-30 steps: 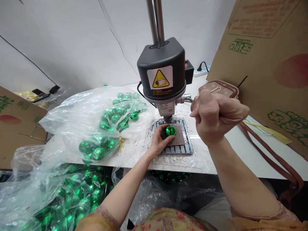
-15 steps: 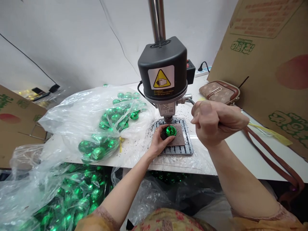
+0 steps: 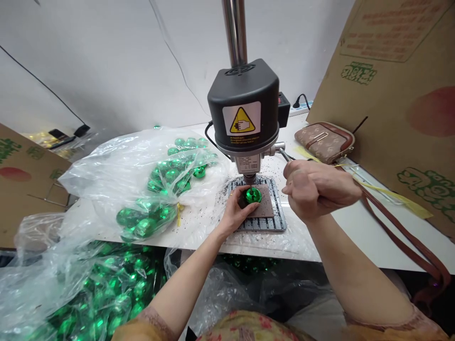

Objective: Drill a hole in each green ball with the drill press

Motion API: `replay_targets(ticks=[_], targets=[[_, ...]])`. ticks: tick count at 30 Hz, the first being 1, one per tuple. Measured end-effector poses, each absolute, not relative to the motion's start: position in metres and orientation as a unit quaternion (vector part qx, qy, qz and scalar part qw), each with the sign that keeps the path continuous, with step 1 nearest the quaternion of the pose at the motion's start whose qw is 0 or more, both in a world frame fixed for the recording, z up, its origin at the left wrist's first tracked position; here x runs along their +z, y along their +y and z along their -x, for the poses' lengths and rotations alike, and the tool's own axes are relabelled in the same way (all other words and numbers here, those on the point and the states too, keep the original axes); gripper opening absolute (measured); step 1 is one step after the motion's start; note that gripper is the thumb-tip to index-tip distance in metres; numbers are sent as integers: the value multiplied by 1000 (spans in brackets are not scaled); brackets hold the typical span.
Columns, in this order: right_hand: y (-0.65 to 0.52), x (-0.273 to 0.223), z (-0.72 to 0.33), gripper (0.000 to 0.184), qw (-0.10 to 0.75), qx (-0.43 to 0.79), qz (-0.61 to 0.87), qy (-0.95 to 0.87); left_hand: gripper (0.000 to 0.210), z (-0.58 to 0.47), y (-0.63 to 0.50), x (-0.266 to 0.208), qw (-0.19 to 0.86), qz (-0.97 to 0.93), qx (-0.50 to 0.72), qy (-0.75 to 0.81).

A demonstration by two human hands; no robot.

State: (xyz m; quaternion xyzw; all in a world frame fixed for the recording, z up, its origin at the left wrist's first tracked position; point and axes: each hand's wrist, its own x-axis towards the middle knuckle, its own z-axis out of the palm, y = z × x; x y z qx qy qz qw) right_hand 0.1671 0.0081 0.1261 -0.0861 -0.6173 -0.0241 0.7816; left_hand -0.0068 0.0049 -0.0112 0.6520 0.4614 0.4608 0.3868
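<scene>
Under the chuck of a black bench drill press (image 3: pixel 245 113) sits a shiny green ball (image 3: pixel 254 194). My left hand (image 3: pixel 236 208) grips this ball from its left side, thumb in front and fingers behind, against a brown board (image 3: pixel 266 208) on the slotted metal base (image 3: pixel 280 222). The drill tip is at the top of the ball; whether it has entered I cannot tell. My right hand (image 3: pixel 316 189) is wrapped round the drill's feed lever (image 3: pixel 285 154), whose end is hidden in the fist.
Clear plastic bags of green balls (image 3: pixel 145 220) lie left on the white table (image 3: pixel 199 240), and more bagged balls (image 3: pixel 110 289) are below its edge. A brown handbag (image 3: pixel 325 137) with a long strap stands right, near a cardboard box (image 3: pixel 391 109). Dark shavings surround the base.
My right hand has come down a little with the feed lever. My left hand keeps the ball in the same place on the board. The view has shifted slightly.
</scene>
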Motion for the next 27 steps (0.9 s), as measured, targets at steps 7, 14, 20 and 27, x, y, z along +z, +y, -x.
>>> replay_targets(ticks=[7, 14, 20, 27], targets=[[-3, 149, -160, 47, 790, 46, 189, -581, 52, 3, 4, -8, 376, -652, 460, 472], [0, 193, -156, 45, 789, 116, 255, -547, 46, 2, -46, -3, 182, -674, 519, 493], [1, 189, -156, 42, 808, 135, 204, -536, 44, 24, -136, -40, 40, -908, 320, 269], [2, 191, -152, 40, 816, 123, 208, -525, 29, 57, -97, -13, -30, -867, 398, 300]])
